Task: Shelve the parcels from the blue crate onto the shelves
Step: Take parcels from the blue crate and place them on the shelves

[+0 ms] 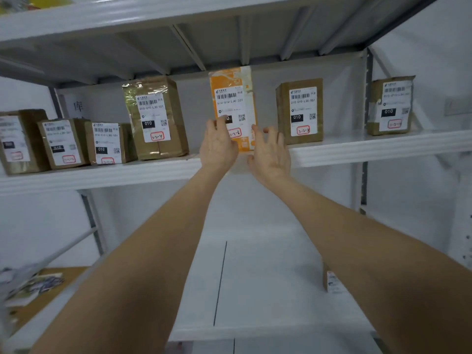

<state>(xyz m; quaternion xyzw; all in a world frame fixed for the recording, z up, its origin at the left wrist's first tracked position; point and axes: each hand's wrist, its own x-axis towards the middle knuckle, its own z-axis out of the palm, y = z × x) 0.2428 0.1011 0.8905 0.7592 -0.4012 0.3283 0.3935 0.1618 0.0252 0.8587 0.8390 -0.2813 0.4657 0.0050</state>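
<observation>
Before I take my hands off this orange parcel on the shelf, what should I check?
1. Orange parcel upright on the shelf: ok.
2. Its label faces outward: ok.
3. Apart from the brown parcel on its right: ok.
4. Its base fully on the shelf: cannot tell, the hands hide it.
5. Stands unaided: cannot tell; left hand touches its front, right hand is open at its right edge.

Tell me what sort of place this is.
Probably a parcel storeroom or courier pickup point: white metal shelving, taped cardboard parcels in a row, each with a barcode shipping label and a red-circled handwritten code.
</observation>
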